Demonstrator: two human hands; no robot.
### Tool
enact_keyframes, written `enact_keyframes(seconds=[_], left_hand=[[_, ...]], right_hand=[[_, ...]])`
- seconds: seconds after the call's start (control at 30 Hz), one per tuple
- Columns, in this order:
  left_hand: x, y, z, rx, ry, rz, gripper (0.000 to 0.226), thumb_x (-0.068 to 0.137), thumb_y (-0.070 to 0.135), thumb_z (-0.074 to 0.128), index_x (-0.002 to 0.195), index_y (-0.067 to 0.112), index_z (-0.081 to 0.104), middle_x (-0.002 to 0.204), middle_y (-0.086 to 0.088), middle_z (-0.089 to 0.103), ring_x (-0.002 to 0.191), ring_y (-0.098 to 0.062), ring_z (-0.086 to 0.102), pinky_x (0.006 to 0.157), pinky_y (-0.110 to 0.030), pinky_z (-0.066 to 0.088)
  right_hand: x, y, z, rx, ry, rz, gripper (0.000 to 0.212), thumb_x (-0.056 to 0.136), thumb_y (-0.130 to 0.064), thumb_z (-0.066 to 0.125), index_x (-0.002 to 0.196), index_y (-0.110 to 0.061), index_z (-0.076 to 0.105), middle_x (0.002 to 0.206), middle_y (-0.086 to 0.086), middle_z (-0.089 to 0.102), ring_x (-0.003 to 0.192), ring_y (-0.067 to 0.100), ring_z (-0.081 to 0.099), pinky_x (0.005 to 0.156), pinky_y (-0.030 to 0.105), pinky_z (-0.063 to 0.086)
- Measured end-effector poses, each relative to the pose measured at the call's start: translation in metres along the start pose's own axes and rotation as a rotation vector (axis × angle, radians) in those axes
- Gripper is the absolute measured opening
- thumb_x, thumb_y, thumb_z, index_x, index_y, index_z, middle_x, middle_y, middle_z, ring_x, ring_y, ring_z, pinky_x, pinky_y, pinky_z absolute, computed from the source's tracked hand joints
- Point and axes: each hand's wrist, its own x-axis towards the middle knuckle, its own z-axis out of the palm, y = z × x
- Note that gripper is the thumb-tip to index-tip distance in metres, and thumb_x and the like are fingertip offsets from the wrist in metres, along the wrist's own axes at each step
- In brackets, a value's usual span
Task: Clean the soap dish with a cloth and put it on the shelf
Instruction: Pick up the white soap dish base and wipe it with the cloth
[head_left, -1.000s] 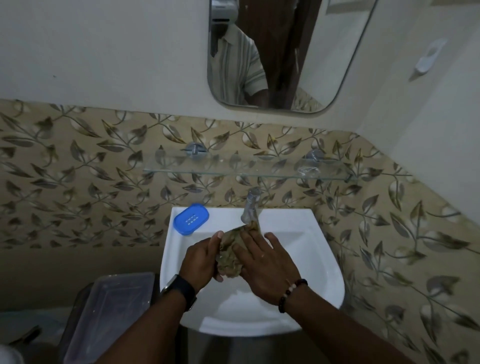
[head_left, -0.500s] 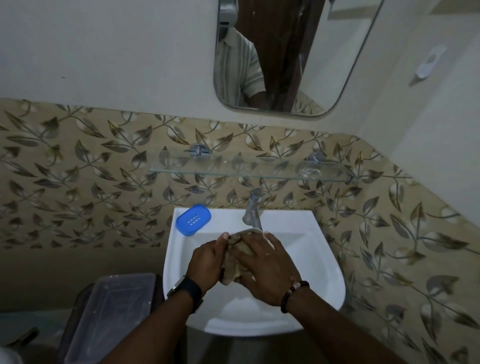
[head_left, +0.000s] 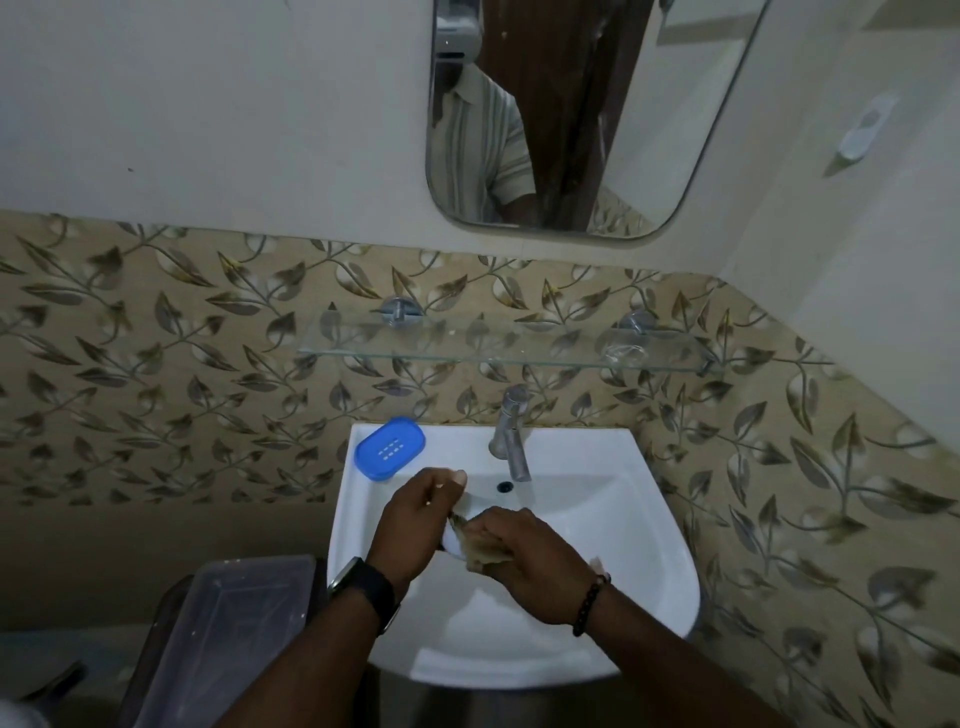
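Both hands are closed around something over the middle of the sink. The left hand curls its fingers round a pale, white-looking object, of which only a sliver shows at its lower edge; what that object is cannot be told. The right hand is pressed shut on a brownish cloth, bunched against that pale piece, so the two hands meet with the cloth between them.

In this one head view, the blue soap dish lies on the back left corner of the sink rim, up and to the left of the hands and clear of them. Its long axis runs on a slant, from lower left to upper right. The left hand is plainly the nearer one, just below the dish; the right hand would have to cross over. The tap stands to the right of the dish, at the back centre.

The glass shelf runs along the tiled wall above the tap, higher than the dish and somewhat to its right. The blue piece would likely go up and right to reach it.
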Motion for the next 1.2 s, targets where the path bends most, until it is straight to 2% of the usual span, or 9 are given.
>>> enact_keyframes(seconds=[0.13,0.3,0.5,0.6,0.7,0.8,1.0,1.1,1.2], left_hand=[[0.001,0.006,-0.011,-0.001,-0.132,0.319,0.018,0.095,0.033,0.062,0.087,0.018,0.066,0.097,-0.002,0.064,0.094,-0.016,0.062,0.084,-0.020,0.049],[0.002,0.018,-0.018,0.148,-0.210,0.305,0.021,0.088,0.042,0.063,0.072,0.030,0.059,0.081,0.009,0.062,0.079,-0.008,0.057,0.077,-0.018,0.044],[0.000,0.024,0.014,-0.029,-0.114,0.175,0.046,0.088,0.049,0.061,0.065,0.011,0.052,0.061,-0.003,0.054,0.058,-0.015,0.052,0.057,-0.027,0.048],[-0.002,0.021,0.029,-0.178,-0.112,0.154,0.029,0.089,0.024,0.058,0.089,-0.004,0.064,0.084,-0.030,0.067,0.076,-0.027,0.060,0.070,-0.040,0.052],[-0.002,0.027,0.031,-0.266,-0.078,0.157,0.032,0.093,0.029,0.058,0.083,0.000,0.063,0.081,-0.027,0.063,0.076,-0.029,0.052,0.067,-0.041,0.047],[-0.001,0.038,0.033,-0.452,-0.022,0.084,0.035,0.092,0.048,0.063,0.086,0.014,0.070,0.085,-0.013,0.065,0.080,-0.024,0.055,0.065,-0.033,0.048],[-0.008,0.042,0.055,-0.666,0.024,0.101,0.029,0.093,0.041,0.053,0.095,0.029,0.079,0.104,-0.003,0.078,0.100,-0.023,0.070,0.084,-0.039,0.058],[-0.013,0.041,0.065,-0.636,0.035,0.112,0.027,0.091,0.048,0.065,0.096,0.025,0.078,0.107,-0.008,0.076,0.098,-0.022,0.070,0.078,-0.035,0.058],[-0.016,0.028,0.068,-0.501,0.018,0.152,0.032,0.103,0.032,0.051,0.103,0.008,0.072,0.110,-0.016,0.074,0.104,-0.035,0.067,0.084,-0.038,0.059]], right_hand=[[0.000,0.007,-0.021,0.369,0.007,0.104,0.015,0.087,-0.018,0.072,0.100,-0.016,0.064,0.090,-0.019,0.062,0.082,-0.003,0.056,0.076,0.014,0.045],[0.002,0.022,-0.030,0.523,0.195,0.114,0.026,0.079,-0.008,0.079,0.102,-0.019,0.071,0.096,-0.015,0.070,0.092,0.003,0.065,0.082,0.018,0.049],[0.009,0.014,-0.001,0.119,0.815,0.129,0.041,0.082,0.000,0.054,0.115,-0.020,0.067,0.115,0.000,0.056,0.107,0.015,0.058,0.088,0.039,0.053],[0.006,0.011,0.009,-0.112,0.757,-0.195,0.038,0.090,-0.020,0.054,0.128,-0.021,0.060,0.134,0.004,0.048,0.124,0.028,0.052,0.102,0.044,0.047],[0.004,0.028,-0.011,-0.201,0.700,-0.319,0.041,0.097,-0.036,0.051,0.134,-0.019,0.057,0.137,0.005,0.049,0.129,0.024,0.048,0.102,0.045,0.046],[0.006,0.032,-0.020,0.077,0.745,-0.071,0.039,0.096,-0.023,0.051,0.135,-0.023,0.057,0.129,0.004,0.056,0.122,0.018,0.053,0.096,0.041,0.051],[0.022,0.003,-0.017,1.407,0.853,0.311,0.034,0.100,-0.014,0.051,0.131,-0.025,0.060,0.120,0.005,0.071,0.102,0.026,0.071,0.074,0.048,0.061],[0.024,-0.008,-0.014,1.534,0.873,0.291,0.038,0.095,-0.027,0.055,0.132,-0.031,0.058,0.119,0.007,0.071,0.098,0.026,0.071,0.068,0.042,0.058],[0.022,-0.005,-0.022,1.446,0.857,0.296,0.040,0.092,-0.027,0.059,0.131,-0.031,0.058,0.116,0.005,0.072,0.097,0.023,0.072,0.066,0.040,0.058]])
